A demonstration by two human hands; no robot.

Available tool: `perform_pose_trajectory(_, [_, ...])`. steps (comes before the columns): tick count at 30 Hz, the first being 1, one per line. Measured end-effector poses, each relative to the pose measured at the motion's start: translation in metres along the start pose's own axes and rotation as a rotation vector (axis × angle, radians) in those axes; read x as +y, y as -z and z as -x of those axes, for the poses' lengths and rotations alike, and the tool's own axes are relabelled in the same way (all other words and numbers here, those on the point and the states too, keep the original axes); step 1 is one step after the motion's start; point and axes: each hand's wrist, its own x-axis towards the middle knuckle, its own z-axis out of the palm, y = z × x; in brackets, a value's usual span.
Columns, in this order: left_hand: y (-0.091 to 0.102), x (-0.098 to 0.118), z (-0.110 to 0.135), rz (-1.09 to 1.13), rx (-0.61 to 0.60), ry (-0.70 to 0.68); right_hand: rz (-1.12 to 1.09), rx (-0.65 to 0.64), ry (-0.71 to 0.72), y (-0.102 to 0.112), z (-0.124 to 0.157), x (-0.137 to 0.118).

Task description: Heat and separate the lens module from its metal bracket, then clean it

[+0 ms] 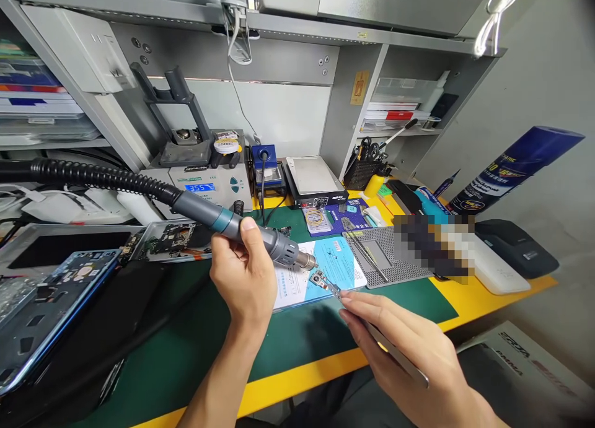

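My left hand [246, 273] is wrapped round a grey hot air gun [204, 213] with a teal band, its metal nozzle pointing right and down. In my right hand [404, 341] is a pair of metal tweezers [395, 355], pinched between thumb and fingers. The tweezers' tips hold a small electronic part [320, 279] with a round, lens-like spot, close below the nozzle. Both are above a blue and white printed sheet [338, 261] lying on the green mat [297, 338]. Whether the nozzle touches the part I cannot tell.
A hot air station [204, 183] showing 355 stands behind. Opened phones [69, 298] lie at the left. A perforated metal plate [395, 267] with tweezers on it, a blue spray can [515, 168] and a black case [518, 248] are at the right. The black hose [102, 177] crosses the left side.
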Motion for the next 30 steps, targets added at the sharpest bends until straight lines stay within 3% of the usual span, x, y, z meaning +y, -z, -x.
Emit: perform_pose_trajectory(30, [-0.002,0.0008,0.0039,-0.023,-0.046,0.022,-0.114,-0.034,-0.053,0.0037,0.0093,0.0063])
